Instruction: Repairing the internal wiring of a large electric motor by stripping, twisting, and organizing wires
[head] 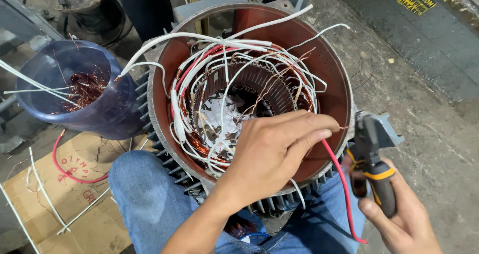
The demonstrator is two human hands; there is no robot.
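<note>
A large electric motor stator (333,92) with a rust-red inner wall stands upright between my knees, full of copper windings and white sleeved wires (224,79). My left hand (272,149) reaches over its near rim, fingers pinched on a thin copper wire end beside a red wire (344,189) that hangs over the rim. My right hand (399,216) stays outside the housing at the lower right, gripping pliers (371,159) with black and orange handles, jaws pointing up.
A blue plastic bucket (107,112) with copper wire scraps stands left of the motor. Flattened cardboard (85,224) with cut white and red wire pieces lies at the lower left. Another person's dark legs (147,9) stand behind. Concrete floor on the right.
</note>
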